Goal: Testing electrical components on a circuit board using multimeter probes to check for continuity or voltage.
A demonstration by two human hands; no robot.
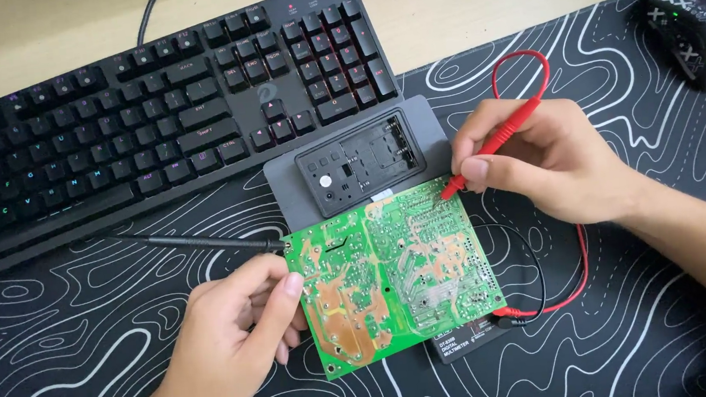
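I see the green board (393, 275) at the centre of the frame, solder side up, tilted a little and resting over a black meter (465, 345) whose lower edge peeks out below it. My left hand (230, 342), at the lower left, grips the board's left edge, thumb pressed on the top face and fingers curled underneath. A black probe (197, 242) lies just above that hand, its tip meeting the board's upper left corner; I cannot tell whether the hand holds it.

My right hand (543, 158), at the right of centre, is closed around the red probe (495, 141) like a pen, its tip touching the board's upper right edge. The red lead (574, 282) loops over the hand and runs down to the meter, beside a black lead (535, 268).

Just above the board sits a grey plate carrying a black cover (363, 164). A keyboard (145, 122) fills the upper left, a mouse (692, 25) the upper right, all on a patterned black mat (648, 318).
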